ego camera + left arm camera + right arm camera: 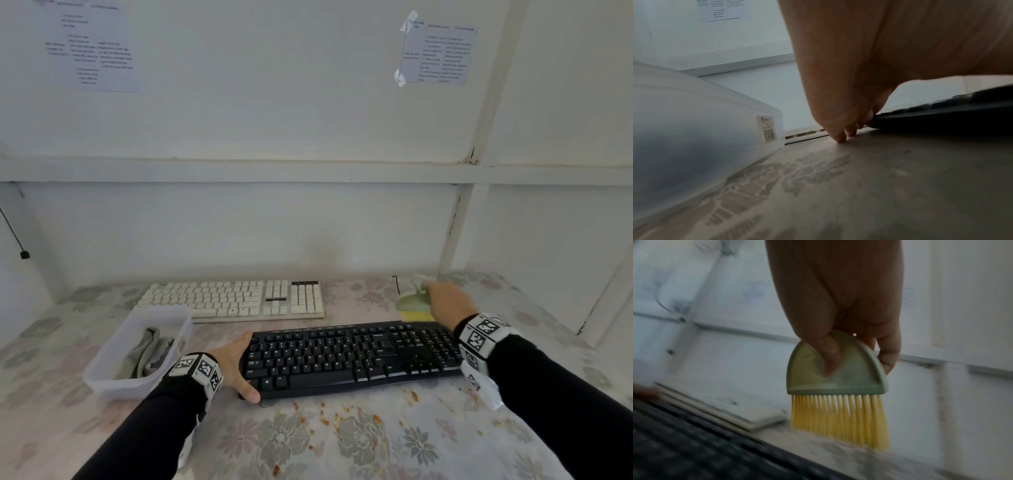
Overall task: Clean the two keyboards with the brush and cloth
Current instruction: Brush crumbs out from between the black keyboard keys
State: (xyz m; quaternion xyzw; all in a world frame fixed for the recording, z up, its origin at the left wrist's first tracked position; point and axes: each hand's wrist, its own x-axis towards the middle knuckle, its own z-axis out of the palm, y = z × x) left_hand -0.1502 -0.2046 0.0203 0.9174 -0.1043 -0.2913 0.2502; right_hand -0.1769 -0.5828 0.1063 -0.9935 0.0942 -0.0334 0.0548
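At the lower left of the head view a clear tub (102, 371) sat on the flowery table (342, 445) with a grey cloth (150, 351) inside, and just right of it the left hand (236, 366) lay with straight fingers against the left end of the black keyboard (352, 356). Above, in the middle of the frame, was the white keyboard (233, 299), apart from the black one. At the right the right hand (447, 303) pinched the green brush (836, 369), its yellow bristles (840, 420) pointing down at the table past the black keyboard's far right corner.
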